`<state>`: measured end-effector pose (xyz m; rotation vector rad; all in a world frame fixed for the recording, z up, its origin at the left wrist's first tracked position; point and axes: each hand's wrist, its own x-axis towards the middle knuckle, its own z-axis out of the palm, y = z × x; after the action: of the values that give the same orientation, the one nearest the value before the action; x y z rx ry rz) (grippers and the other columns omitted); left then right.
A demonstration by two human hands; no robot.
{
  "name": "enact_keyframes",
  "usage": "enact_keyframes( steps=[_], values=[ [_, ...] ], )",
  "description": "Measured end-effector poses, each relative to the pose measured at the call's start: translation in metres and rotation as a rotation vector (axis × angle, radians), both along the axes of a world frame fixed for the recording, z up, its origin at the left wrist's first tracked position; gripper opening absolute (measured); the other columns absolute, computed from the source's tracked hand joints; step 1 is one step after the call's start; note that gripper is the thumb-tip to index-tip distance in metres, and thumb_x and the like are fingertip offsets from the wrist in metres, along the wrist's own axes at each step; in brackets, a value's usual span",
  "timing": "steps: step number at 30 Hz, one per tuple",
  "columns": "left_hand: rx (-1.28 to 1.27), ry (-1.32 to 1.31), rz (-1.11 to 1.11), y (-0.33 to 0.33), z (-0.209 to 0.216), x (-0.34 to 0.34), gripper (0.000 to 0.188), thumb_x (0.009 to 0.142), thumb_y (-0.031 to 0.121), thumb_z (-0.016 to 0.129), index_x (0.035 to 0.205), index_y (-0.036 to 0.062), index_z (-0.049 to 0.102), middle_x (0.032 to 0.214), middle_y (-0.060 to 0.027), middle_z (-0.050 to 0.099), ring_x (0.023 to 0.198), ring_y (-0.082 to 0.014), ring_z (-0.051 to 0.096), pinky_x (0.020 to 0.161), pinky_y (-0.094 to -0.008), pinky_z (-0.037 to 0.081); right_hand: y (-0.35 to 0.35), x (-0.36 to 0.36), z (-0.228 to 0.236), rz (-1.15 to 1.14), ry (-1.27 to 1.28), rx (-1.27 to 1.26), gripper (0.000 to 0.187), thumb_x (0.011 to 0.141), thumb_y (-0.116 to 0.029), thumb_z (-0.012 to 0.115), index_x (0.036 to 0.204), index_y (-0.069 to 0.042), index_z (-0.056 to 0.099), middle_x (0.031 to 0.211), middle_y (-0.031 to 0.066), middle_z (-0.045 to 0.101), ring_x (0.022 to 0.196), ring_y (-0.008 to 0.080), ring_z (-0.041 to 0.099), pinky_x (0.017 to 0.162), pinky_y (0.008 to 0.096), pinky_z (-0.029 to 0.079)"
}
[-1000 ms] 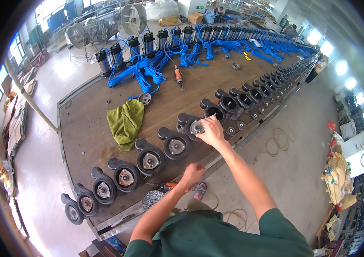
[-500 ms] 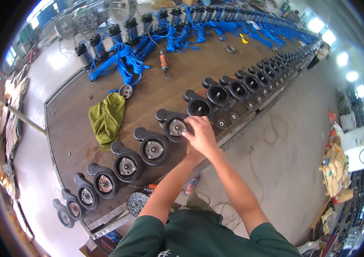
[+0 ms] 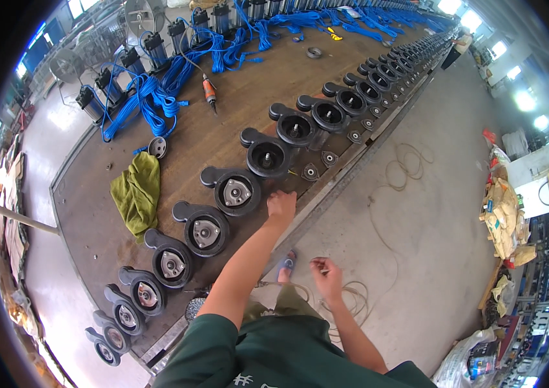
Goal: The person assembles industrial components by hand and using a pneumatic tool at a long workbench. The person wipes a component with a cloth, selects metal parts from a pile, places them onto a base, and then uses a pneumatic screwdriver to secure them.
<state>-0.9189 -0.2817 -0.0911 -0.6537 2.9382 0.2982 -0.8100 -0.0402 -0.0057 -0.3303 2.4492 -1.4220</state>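
A row of black round pump housings, each with a side outlet, runs along the table edge. My left hand is at that edge, beside a housing fitted with a three-cornered metal plate. Its fingers are curled downward, and whatever they hold is hidden. My right hand is held back near my body, above the floor, fingers bent together around something too small to make out. Just beyond the plated housing stands an open housing with a bare shaft. Loose three-cornered plates lie along the edge beside the open housings.
A green cloth and a round metal part lie on the table. An orange power driver hangs or lies on its cable farther back. Motors with blue cables line the far side. A hose coils on the floor.
Both hands have left the plated housing. My right hand has drawn back toward my body; my left has dropped to the table edge. The view has shifted too.
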Motion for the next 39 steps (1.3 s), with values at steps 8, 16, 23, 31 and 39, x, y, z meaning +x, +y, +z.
enact_keyframes(
  steps=[8, 16, 23, 31, 39],
  values=[
    [0.225, 0.080, -0.172, -0.001, 0.038, 0.023, 0.031, 0.084, 0.019, 0.070, 0.114, 0.0134, 0.067, 0.101, -0.0178, 0.071, 0.096, -0.0325, 0.071, 0.073, -0.0416, 0.059, -0.029, 0.091, -0.004, 0.450, 0.025, -0.061, 0.014, 0.090, -0.012, 0.072, 0.099, -0.001, 0.070, 0.085, 0.0132, 0.073, 0.076, 0.0221, 0.072, 0.067, 0.0322, 0.055],
    [1.701, 0.610, 0.154, 0.033, 0.216, 0.265, 0.049, 0.077, 0.007, 0.075, 0.122, 0.0048, 0.057, 0.085, -0.0003, 0.060, 0.075, -0.0056, 0.053, 0.066, -0.0245, 0.047, -0.111, 0.184, -0.075, 1.240, 0.433, -0.092, 0.031, 0.094, -0.024, 0.060, 0.120, -0.007, 0.063, 0.106, 0.0104, 0.064, 0.100, 0.0272, 0.061, 0.080, 0.0434, 0.051],
    [1.776, 0.943, 0.738, -0.018, 0.199, 0.507, 0.058, 0.081, 0.010, 0.069, 0.137, 0.0043, 0.054, 0.105, -0.0117, 0.069, 0.088, -0.0182, 0.067, 0.078, -0.0342, 0.056, -0.183, 0.254, -0.064, 1.186, 0.591, 0.346, 0.017, 0.097, -0.018, 0.054, 0.088, -0.011, 0.067, 0.093, 0.0067, 0.065, 0.087, 0.0237, 0.068, 0.075, 0.0384, 0.057],
    [1.907, 1.404, 0.977, 0.002, 0.126, 0.609, 0.053, 0.091, 0.032, 0.067, 0.136, 0.0089, 0.052, 0.108, -0.0130, 0.066, 0.084, -0.0228, 0.061, 0.072, -0.0338, 0.049, -0.185, 0.232, -0.049, 1.279, 0.350, 0.130, 0.017, 0.082, -0.015, 0.076, 0.095, -0.004, 0.073, 0.085, 0.0116, 0.073, 0.073, 0.0264, 0.072, 0.066, 0.0395, 0.057],
    [2.129, 1.292, 0.799, -0.008, 0.112, 0.589, 0.040, 0.095, 0.026, 0.063, 0.131, 0.0113, 0.053, 0.102, -0.0030, 0.067, 0.084, -0.0146, 0.061, 0.075, -0.0334, 0.052, -0.174, 0.218, -0.028, 0.983, -0.384, 0.026, 0.020, 0.094, -0.015, 0.071, 0.105, 0.001, 0.073, 0.082, 0.0054, 0.073, 0.069, 0.0105, 0.068, 0.060, 0.0251, 0.054]
  ],
)
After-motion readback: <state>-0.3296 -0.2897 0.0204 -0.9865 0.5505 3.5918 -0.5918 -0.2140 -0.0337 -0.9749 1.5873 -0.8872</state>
